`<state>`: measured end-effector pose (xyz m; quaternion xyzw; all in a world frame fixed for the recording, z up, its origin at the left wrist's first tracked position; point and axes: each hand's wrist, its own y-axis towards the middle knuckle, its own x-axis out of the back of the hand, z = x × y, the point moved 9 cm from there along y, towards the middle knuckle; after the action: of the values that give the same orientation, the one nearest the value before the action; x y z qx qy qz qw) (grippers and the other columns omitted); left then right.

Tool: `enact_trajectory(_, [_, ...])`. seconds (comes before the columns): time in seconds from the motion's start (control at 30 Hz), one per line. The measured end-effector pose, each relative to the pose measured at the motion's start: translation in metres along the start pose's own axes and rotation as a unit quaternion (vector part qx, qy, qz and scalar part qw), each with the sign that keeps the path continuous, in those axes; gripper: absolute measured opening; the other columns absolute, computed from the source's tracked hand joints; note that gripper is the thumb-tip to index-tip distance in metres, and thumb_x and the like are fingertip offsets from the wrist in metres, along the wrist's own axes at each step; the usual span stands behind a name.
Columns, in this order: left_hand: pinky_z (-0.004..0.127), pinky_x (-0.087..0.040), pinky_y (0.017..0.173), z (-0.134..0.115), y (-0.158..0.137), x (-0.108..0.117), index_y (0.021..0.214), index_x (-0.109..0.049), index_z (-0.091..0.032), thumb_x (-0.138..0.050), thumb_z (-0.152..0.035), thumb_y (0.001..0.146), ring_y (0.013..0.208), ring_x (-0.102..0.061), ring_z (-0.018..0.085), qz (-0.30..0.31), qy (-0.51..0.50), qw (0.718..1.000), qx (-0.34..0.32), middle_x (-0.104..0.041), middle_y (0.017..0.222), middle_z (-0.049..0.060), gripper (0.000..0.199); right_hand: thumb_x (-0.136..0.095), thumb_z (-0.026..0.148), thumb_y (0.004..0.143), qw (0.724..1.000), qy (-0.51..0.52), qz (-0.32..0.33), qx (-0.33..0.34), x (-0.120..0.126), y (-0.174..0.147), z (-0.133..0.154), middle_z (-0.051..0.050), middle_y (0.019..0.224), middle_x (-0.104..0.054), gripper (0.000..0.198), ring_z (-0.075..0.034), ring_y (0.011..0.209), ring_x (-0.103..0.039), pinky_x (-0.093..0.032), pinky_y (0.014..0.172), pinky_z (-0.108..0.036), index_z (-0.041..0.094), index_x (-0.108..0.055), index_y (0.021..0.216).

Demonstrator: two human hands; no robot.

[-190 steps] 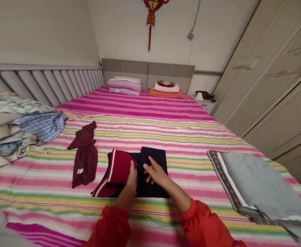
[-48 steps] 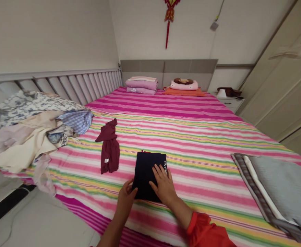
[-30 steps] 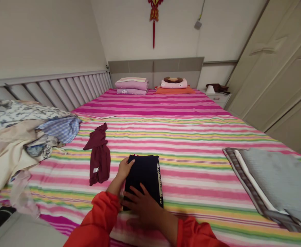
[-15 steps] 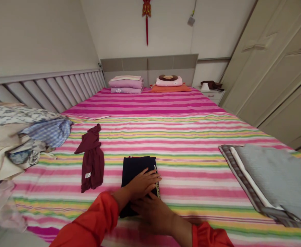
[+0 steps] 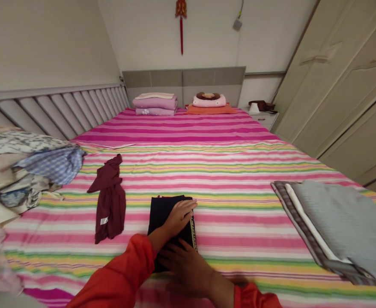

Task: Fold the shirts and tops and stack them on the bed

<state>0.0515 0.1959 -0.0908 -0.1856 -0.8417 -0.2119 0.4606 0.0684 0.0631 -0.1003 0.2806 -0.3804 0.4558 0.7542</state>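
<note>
A folded navy garment (image 5: 161,208) with pale lettering down its right edge lies on the striped bed. My left hand (image 5: 179,216) rests palm down across its upper right part, fingers stretched out. Nearer to me, my right hand (image 5: 188,266) lies over the lower part with fingers spread, and both hands hide some of the cloth. Left of the folded piece, a crumpled maroon garment (image 5: 111,204) with a white label lies loose on the bedsheet (image 5: 233,188).
At the far left is a heap of loose clothes (image 5: 34,171). Flat folded grey clothes (image 5: 342,222) lie in a stack on the right. Folded bedding (image 5: 156,102) and an orange pillow (image 5: 211,110) sit by the headboard (image 5: 171,79). A wardrobe (image 5: 338,85) stands at right.
My left hand has shifted slightly up and left on the navy garment, uncovering more lettering. The right hand's fingers are spread wider. The whole view has moved a little.
</note>
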Motion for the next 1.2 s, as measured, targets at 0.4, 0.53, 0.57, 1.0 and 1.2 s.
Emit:
enact_trajectory(0.4, [0.043, -0.022, 0.121, 0.01, 0.007, -0.011, 0.15, -0.031, -0.029, -0.025, -0.038, 0.102, 0.147, -0.026, 0.017, 0.111, 0.1, 0.985, -0.09, -0.036, 0.157, 0.003, 0.05, -0.042, 0.049, 0.098, 0.99, -0.083, -0.091, -0.063, -0.01, -0.019, -0.035, 0.0, 0.156, -0.036, 0.06, -0.023, 0.147, -0.024, -0.012, 0.122, -0.049, 0.033, -0.025, 0.153])
enact_trajectory(0.53, [0.045, -0.021, 0.121, 0.037, 0.02, -0.005, 0.15, -0.032, -0.029, -0.024, -0.041, 0.101, 0.147, -0.027, 0.018, 0.083, 0.118, 0.988, -0.052, -0.037, 0.156, 0.003, 0.051, -0.04, 0.047, 0.099, 0.992, -0.071, -0.082, -0.066, -0.012, -0.021, -0.036, 0.0, 0.157, -0.033, 0.06, -0.022, 0.148, -0.023, -0.012, 0.122, -0.051, 0.034, -0.021, 0.154])
enact_trajectory(0.57, [0.046, -0.021, 0.121, 0.046, 0.021, -0.001, 0.149, -0.033, -0.029, -0.025, -0.041, 0.101, 0.146, -0.028, 0.019, 0.072, 0.129, 0.988, -0.038, -0.038, 0.156, 0.002, 0.051, -0.04, 0.047, 0.099, 0.993, -0.064, -0.08, -0.066, -0.01, -0.021, -0.035, 0.0, 0.158, -0.033, 0.059, -0.022, 0.148, -0.023, -0.012, 0.122, -0.052, 0.034, -0.021, 0.154])
enact_trajectory(1.0, [0.052, -0.034, 0.114, 0.065, -0.056, 0.04, 0.142, -0.047, -0.021, -0.028, -0.028, 0.097, 0.142, -0.037, 0.026, -0.167, 0.223, 0.92, 0.276, -0.045, 0.151, 0.011, 0.05, -0.03, 0.032, 0.101, 0.933, -0.016, -0.311, -0.179, 0.059, 0.009, -0.02, -0.006, 0.149, -0.048, 0.047, -0.021, 0.142, -0.037, -0.034, 0.114, -0.045, 0.023, -0.043, 0.146])
enact_trajectory(1.2, [0.059, -0.024, 0.117, 0.052, -0.06, -0.004, 0.148, -0.039, -0.028, -0.039, -0.029, 0.092, 0.147, -0.023, 0.032, -0.092, 0.174, 0.938, 0.287, -0.035, 0.157, 0.008, 0.056, -0.033, 0.041, 0.1, 0.934, -0.032, -0.199, -0.295, 0.055, 0.058, -0.076, -0.003, 0.153, -0.041, 0.052, -0.025, 0.145, -0.029, -0.023, 0.118, -0.051, 0.024, -0.04, 0.148])
